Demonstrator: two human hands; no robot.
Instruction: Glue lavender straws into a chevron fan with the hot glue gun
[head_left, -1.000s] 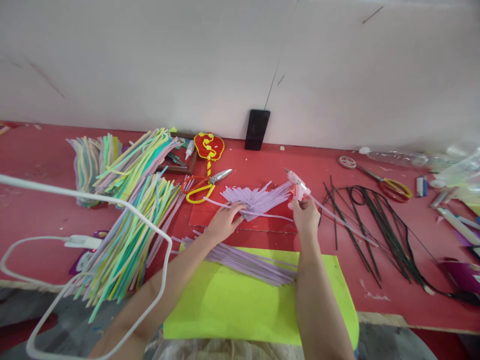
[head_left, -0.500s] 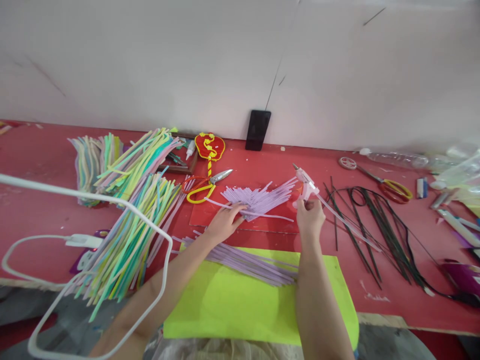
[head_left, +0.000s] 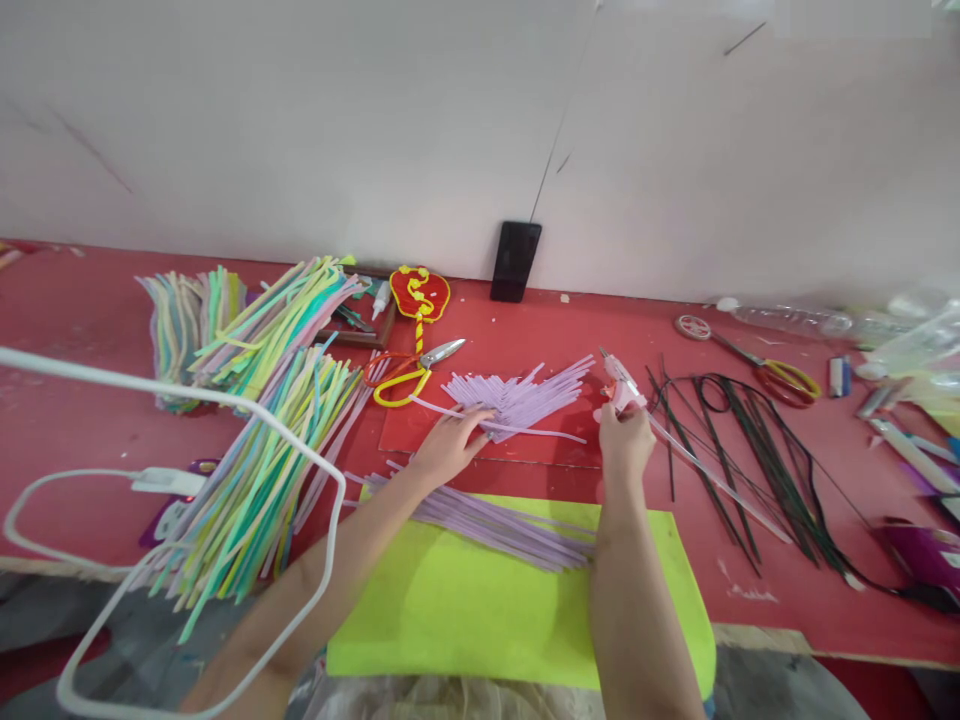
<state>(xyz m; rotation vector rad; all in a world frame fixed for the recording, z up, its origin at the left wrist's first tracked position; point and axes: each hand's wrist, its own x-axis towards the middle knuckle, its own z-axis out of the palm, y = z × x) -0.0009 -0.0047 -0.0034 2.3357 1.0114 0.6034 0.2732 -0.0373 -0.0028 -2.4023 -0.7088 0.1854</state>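
Note:
My left hand [head_left: 451, 443] lies with fingers outstretched on the left part of a feather-like fan of lilac pipe cleaners [head_left: 525, 400], thumb apart, pressing on it. The fan rests on a red board [head_left: 405, 428]. One loose lilac stem [head_left: 544, 433] runs crosswise beneath my fingers. My right hand [head_left: 627, 440] is closed round the handle of a pink glue gun [head_left: 624, 388], held right of the fan and apart from it, nozzle pointing up and left. A clear glue stick [head_left: 720, 480] trails from its rear. Nearer me, a bundle of lilac pipe cleaners [head_left: 502, 527] lies on a yellow-green cloth [head_left: 480, 620].
Multicoloured pipe cleaners [head_left: 262, 480] spread at the left, crossed by a white cable [head_left: 330, 470]. Scissors [head_left: 409, 375] lie behind my left hand. A phone [head_left: 516, 262] leans on the wall. Dark green stems [head_left: 772, 470], more scissors [head_left: 784, 378] and a plastic bottle [head_left: 795, 318] are at the right.
My right hand has moved the glue gun rightward, away from the fan, and lately a little lower. The left hand has stayed in place on the pipe cleaners.

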